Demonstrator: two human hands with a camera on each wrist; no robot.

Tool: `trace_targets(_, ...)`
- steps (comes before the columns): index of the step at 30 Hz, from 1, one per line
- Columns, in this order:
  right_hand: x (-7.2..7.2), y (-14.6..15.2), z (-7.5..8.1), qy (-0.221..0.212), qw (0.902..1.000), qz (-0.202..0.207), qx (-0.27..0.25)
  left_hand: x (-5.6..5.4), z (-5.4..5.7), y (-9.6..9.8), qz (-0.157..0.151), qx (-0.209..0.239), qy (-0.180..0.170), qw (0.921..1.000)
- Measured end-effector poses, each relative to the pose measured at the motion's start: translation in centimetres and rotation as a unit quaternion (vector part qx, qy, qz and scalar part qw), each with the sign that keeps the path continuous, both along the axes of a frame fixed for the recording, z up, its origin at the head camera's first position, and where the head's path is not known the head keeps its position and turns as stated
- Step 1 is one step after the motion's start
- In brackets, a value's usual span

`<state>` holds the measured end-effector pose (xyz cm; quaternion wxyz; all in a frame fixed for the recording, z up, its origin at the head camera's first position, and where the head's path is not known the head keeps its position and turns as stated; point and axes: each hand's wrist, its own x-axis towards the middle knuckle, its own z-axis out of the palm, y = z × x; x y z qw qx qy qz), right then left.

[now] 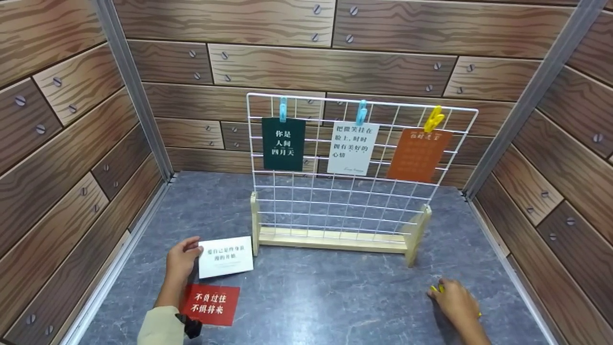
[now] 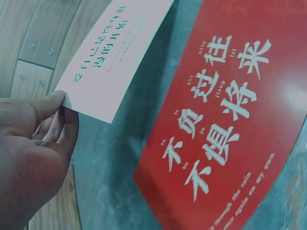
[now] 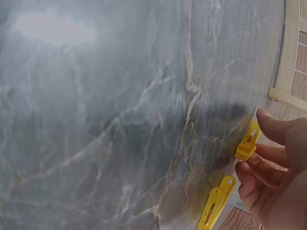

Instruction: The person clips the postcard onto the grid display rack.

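My left hand (image 1: pixel 182 258) pinches the left edge of a white card (image 1: pixel 226 257) between thumb and fingers. The left wrist view shows that card (image 2: pixel 108 67) raised at a tilt over the table. Just below it lies a red card (image 1: pixel 213 304) with white lettering, partly covered by the left sleeve. At the right, my right hand (image 1: pixel 455 299) is low over the table, its thumb and fingertips around a yellow clothespin (image 3: pixel 248 141). A second yellow clothespin (image 3: pixel 216 203) lies beside the fingers, mostly hidden under the hand in the head view.
A white wire grid (image 1: pixel 345 196) stands in a wooden base (image 1: pixel 330 241). Clothespins hold a dark green card (image 1: pixel 283 160), a white card (image 1: pixel 352 160) and an orange card (image 1: pixel 419 155) on it. Wood-patterned walls (image 1: pixel 330 67) enclose the grey marbled table (image 1: pixel 306 297).
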<state>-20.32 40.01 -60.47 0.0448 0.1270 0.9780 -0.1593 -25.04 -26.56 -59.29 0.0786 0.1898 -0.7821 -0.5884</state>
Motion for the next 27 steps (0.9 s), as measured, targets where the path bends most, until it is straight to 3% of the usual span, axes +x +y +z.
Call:
trace_targets(7, 0.0, 0.0, -0.2, 0.030, 0.9994, 0.013, 0.013, 1.2, 0.9, -0.3, 0.003, 0.019, 0.014, 0.9997)
trace_targets(15, 0.2, -0.5, -0.2, 0.050, 0.9977, 0.031, 0.032, 2.6, 2.2, -0.1, 0.000, 0.080, 0.050, 0.9955)
trace_targets(27, 0.3, -2.2, 1.1, 0.050, 0.9983, 0.029, 0.005, 4.1, 4.5, 2.6, -0.010, 0.076, 0.053, 0.9956)
